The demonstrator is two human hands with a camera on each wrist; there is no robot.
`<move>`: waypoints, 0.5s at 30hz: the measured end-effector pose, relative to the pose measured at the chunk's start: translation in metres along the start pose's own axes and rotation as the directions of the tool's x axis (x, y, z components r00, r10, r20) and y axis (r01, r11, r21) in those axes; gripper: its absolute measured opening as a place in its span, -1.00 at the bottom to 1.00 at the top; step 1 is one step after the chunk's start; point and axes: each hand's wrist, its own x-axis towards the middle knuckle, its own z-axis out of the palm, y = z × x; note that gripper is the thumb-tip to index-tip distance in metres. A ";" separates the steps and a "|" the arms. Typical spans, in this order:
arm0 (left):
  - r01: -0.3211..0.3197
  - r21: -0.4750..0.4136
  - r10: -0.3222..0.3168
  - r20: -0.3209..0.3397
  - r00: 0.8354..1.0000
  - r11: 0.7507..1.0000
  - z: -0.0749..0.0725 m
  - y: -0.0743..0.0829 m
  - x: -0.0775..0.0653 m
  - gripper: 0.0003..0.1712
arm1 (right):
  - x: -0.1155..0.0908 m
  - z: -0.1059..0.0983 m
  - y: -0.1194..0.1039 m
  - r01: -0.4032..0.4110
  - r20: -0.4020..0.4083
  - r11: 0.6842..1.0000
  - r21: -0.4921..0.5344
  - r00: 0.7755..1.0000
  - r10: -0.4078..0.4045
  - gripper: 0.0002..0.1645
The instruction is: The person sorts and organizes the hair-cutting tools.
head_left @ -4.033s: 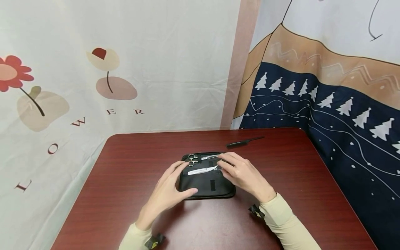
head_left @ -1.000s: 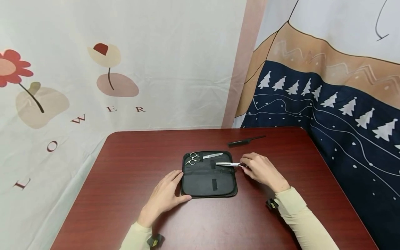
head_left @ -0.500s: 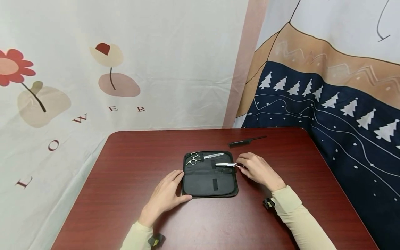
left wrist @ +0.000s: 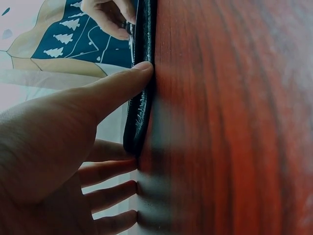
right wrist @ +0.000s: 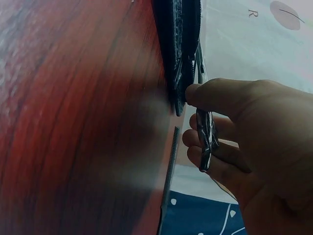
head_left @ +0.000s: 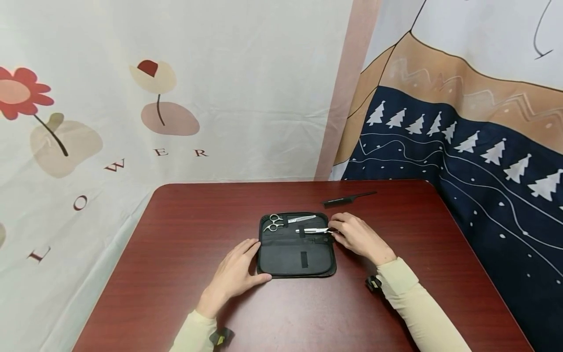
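We've got the left hand (head_left: 233,275) spread wide against the black case (head_left: 281,259) on the bench (head_left: 211,215). Our right hand (head_left: 358,237) pinches the nearer scissors (head_left: 314,231) by the handles, blade tip under a strap (head_left: 301,231). Far scissors (head_left: 301,219) lie behind.

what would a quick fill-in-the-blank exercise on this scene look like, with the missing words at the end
The right hand grips one pair of silver metal scissors by the ____, not the blades. In the head view, a second silver metal pair, lying in the flat black rounded-corner case, has its finger loops toward the ____. On the reddish-brown wood-grain table, the thin-tailed black comb points its tail toward that view's ____.

Missing words: handles; left; right.
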 end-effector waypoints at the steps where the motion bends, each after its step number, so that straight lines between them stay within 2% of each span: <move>1: 0.000 -0.001 0.000 0.000 1.000 1.000 0.000 0.000 0.000 0.15 | 0.001 0.001 0.000 0.005 -0.001 1.000 0.002 1.000 -0.005 -0.79; 8: 0.003 -0.017 -0.003 0.005 1.000 1.000 -0.001 0.001 0.000 0.15 | 0.005 0.005 -0.001 0.033 -0.009 0.999 0.000 0.999 -0.033 -0.77; 15: -0.002 -0.006 0.002 0.002 1.000 1.000 -0.001 0.001 0.000 0.14 | 0.009 0.006 -0.002 0.029 0.031 1.000 -0.004 0.999 -0.028 -0.76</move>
